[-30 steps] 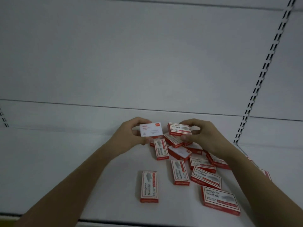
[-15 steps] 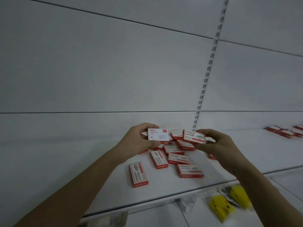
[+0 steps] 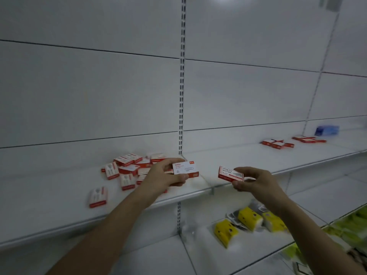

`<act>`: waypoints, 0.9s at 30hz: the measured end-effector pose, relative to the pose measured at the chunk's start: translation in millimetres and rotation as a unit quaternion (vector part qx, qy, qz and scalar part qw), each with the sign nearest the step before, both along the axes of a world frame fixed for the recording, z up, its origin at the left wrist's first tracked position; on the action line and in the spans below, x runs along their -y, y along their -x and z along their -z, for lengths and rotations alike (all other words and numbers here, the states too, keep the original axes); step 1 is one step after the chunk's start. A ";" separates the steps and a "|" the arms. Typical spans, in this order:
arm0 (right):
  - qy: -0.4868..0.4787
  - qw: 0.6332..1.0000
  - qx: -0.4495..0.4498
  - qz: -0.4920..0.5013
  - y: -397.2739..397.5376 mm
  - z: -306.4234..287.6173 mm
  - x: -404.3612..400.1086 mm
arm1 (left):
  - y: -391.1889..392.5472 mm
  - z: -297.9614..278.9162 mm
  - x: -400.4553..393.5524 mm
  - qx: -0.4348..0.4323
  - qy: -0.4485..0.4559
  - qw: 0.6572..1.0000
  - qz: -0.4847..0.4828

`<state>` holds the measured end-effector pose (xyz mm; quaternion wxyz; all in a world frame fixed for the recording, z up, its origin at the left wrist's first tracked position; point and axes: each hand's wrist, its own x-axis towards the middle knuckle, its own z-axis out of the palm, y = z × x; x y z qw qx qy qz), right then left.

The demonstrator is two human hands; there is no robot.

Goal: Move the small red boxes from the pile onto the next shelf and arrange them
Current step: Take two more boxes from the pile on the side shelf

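Now swung rightward past the slotted metal upright (image 3: pixel 180 116), both hands clear of the heaped small red boxes (image 3: pixel 129 167) left of it. Left hand (image 3: pixel 164 178) clamps a white-faced red box (image 3: pixel 185 169), long axis level; right hand (image 3: pixel 256 182), right of the upright, pinches a red box (image 3: pixel 230 174), tilted down-right. Further right, arranged flat red boxes (image 3: pixel 278 144); below, yellow packets (image 3: pixel 249 219).

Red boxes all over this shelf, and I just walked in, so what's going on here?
A person is moving small red boxes off a pile. The left hand holds one box, the right hand another, both raised in front of the next shelf. A few boxes already lie farther along it.
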<state>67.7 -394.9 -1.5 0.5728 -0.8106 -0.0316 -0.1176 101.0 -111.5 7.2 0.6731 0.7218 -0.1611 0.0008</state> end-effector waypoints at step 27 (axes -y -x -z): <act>0.072 0.997 0.006 0.039 -36.1 -9.9 293.4 | -61.8 4.9 318.9 0.025 -0.067 0.996 0.046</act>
